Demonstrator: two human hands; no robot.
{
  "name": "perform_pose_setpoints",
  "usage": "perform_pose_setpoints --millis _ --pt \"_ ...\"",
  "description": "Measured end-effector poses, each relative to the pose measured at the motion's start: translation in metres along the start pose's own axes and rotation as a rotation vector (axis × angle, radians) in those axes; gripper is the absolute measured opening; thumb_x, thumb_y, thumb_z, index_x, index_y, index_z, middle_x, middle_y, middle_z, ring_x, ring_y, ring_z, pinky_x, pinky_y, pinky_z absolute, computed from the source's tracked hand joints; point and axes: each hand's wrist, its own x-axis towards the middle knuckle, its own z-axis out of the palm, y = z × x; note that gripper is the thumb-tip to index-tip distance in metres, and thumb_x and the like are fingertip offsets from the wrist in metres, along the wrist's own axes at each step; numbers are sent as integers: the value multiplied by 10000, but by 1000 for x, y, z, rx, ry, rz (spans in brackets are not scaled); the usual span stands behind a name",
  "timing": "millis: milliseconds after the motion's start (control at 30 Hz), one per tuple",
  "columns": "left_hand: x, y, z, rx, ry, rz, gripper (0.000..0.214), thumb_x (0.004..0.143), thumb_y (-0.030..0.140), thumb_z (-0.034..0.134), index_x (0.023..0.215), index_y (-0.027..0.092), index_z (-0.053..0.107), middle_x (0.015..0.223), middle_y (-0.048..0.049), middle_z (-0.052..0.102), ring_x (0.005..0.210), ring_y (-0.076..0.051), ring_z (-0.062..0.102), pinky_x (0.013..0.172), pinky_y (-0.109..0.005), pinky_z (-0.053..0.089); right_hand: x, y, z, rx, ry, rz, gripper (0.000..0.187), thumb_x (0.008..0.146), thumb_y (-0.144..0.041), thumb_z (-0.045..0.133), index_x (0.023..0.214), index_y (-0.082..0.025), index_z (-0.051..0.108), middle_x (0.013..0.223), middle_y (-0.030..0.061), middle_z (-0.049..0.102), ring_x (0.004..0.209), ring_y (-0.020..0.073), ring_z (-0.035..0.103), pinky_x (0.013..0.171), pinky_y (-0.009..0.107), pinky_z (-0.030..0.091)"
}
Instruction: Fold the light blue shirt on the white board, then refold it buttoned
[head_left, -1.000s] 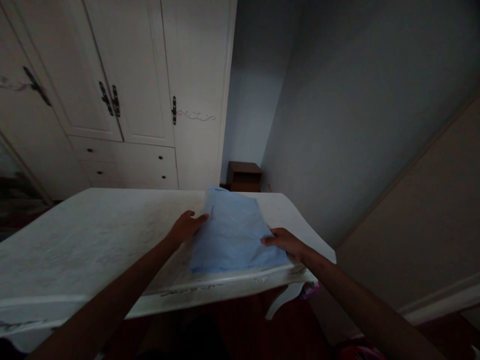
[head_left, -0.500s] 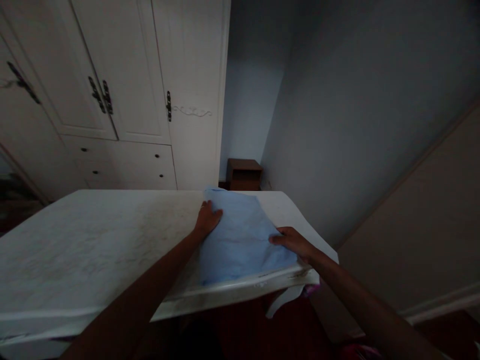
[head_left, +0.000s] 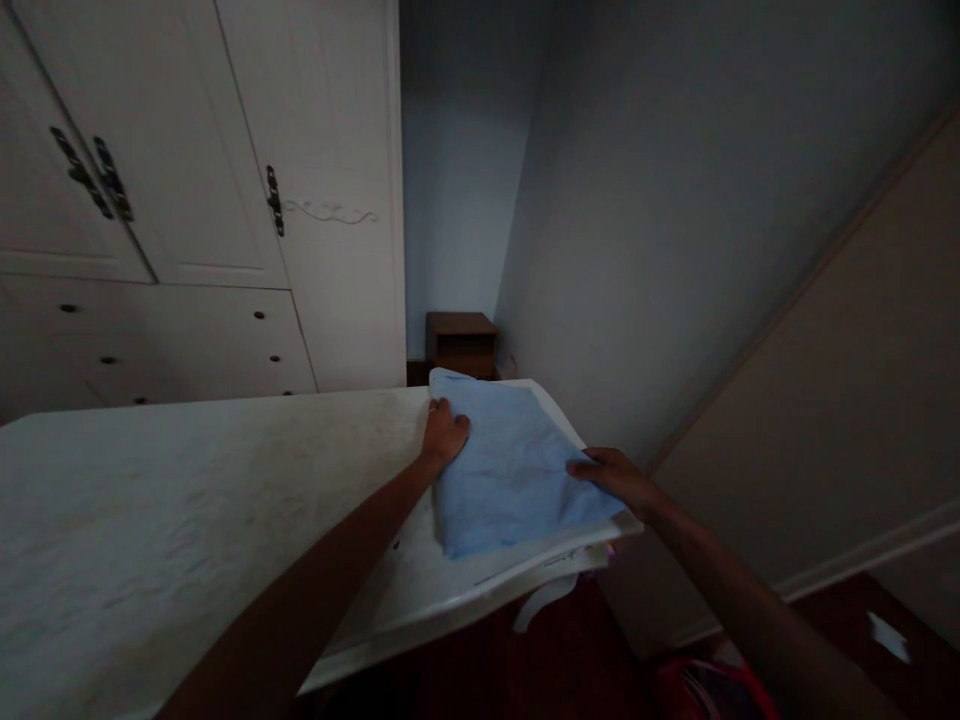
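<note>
A light blue folded cloth (head_left: pixel 517 470) lies on the right end of a white table (head_left: pixel 225 500), with faint creases across it. My left hand (head_left: pixel 445 435) grips the cloth's left edge, thumb on top and a ring on one finger. On the opposite side, my right hand (head_left: pixel 613 480) pinches the right edge, thumb above and the other fingers partly hidden beneath. The cloth's near right corner reaches close to the table's edge.
Behind the table stands a white wardrobe (head_left: pixel 345 280) with dark handles. A small brown cabinet (head_left: pixel 461 323) sits in the far corner. Along the right runs a grey wall (head_left: pixel 637 250). A red bag-like item (head_left: pixel 675 690) and a white piece (head_left: pixel 889 637) lie on the floor.
My view has turned to the right. The cloth, with both hands on it, has shifted right, closer to the table's right end. Both hands keep their hold.
</note>
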Motion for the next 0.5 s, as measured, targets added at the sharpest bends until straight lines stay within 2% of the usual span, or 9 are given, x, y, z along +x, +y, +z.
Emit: perform_pose_setpoints --millis 200,300,367,433,500 --pt "2 11 12 13 3 9 392 865 194 438 1216 29 494 1303 -247 509 1240 -289 518 1036 -356 404 14 22 -16 -156 12 -27 288 680 -413 691 819 -161 700 746 53 731 645 211 679 579 292 516" --pt "-3 14 7 34 37 50 495 886 237 453 1311 -14 424 1455 -294 365 1399 -330 334 1111 -404 328 15 30 -18 -263 118 -144 302 677 -425 719 854 -182 696 842 79 721 776 247 676 724 360 535" --pt "-16 20 0 82 66 180 548 905 300 463 1356 -3 396 1517 -283 290 1453 -342 213 1155 -448 254 12 30 -18 -280 278 -287 350 673 -422 750 945 -211 687 976 95 699 923 275 653 891 430 500" --pt "-37 30 -11 164 48 392 537 923 376 453 1329 26 457 1515 -263 324 1445 -342 241 1170 -480 217 7 23 -15 -254 387 -425 408 692 -430 758 1041 -239 666 1118 105 651 1077 301 598 1036 488 406" --pt "-66 40 -21 253 -22 611 515 933 456 428 1239 63 560 1471 -243 413 1410 -331 328 1177 -494 199 3 10 -7 -220 372 -526 413 725 -431 747 1085 -251 653 1220 102 604 1208 313 518 1129 506 302"
